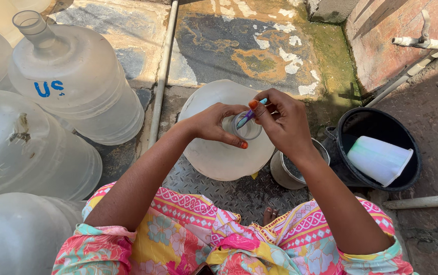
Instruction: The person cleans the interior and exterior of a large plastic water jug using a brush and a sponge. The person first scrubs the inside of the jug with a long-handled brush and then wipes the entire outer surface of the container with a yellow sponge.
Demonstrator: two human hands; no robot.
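A person sits over a big clear water jug (219,153) that stands upright on a bumpy metal floor (239,196), right in front of their knees. The left hand (214,122) wraps around the jug's short neck, with fingers curled shut on it. The thumb has an orange nail. The right hand (280,119) is just beside it, over the mouth of the jug. Its fingers are pinched tight on a thin blue and purple stick (252,113), maybe a small brush. The stick leans down, and its tip pokes into the jug's open mouth.

To the left, more big clear jugs lie close together. One jug with blue marks (76,81) has its open neck pointing up and away. A long white pipe (162,76) runs along the ground between these jugs and the held jug.

To the right, a small metal bowl (293,175) sits just beside the held jug. Next to the bowl is a black bucket (412,163) with a white cup (379,160) lying on its side in it. A white tap (422,40) sticks out from the brick wall above.
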